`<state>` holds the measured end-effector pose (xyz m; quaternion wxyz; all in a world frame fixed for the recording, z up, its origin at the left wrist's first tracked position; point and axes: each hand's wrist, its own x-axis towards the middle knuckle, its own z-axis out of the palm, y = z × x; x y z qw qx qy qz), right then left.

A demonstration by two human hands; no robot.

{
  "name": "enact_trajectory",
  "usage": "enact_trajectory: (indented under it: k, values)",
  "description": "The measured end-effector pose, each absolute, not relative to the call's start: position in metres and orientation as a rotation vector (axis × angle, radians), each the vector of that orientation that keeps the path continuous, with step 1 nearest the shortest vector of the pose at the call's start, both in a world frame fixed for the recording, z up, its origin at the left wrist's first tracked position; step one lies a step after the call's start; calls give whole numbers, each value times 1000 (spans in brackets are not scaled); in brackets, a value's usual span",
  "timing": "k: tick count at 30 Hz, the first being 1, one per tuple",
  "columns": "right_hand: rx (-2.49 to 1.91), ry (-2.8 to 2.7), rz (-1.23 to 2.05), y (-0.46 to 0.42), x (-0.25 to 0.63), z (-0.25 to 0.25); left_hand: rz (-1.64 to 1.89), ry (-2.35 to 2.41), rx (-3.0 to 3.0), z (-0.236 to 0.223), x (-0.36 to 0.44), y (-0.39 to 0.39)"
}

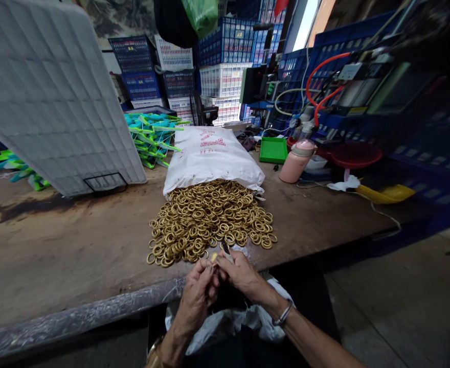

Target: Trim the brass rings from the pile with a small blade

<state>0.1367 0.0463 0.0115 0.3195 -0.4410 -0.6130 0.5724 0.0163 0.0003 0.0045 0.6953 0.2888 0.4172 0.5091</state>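
Fingers of the left hand (199, 287) and right hand (244, 273) pinch a small golden piece (214, 257); the right also holds a slim, dark-tipped tool (226, 249), near heaped gold-coloured rings (209, 217) on a brown tabletop (94, 260).

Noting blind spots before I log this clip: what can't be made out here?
All in the head view:
Yellowish piece: partly covered by the left hand.
Dark-tipped object: lower part hidden by the right hand.
Gold-coloured wristband: cut off by the bottom edge.
White sack: inside hidden by its fabric; fine print too small.
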Motion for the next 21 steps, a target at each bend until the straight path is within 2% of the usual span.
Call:
enact_trajectory:
  k: [7, 21]
  values:
    - [-1352, -1957, 1061, 39, 142, 8, 1188, 914, 548, 4, 13, -3]
    - [-1378, -2398, 846, 34, 143, 7, 1168, 1036, 739, -4, 8, -4]
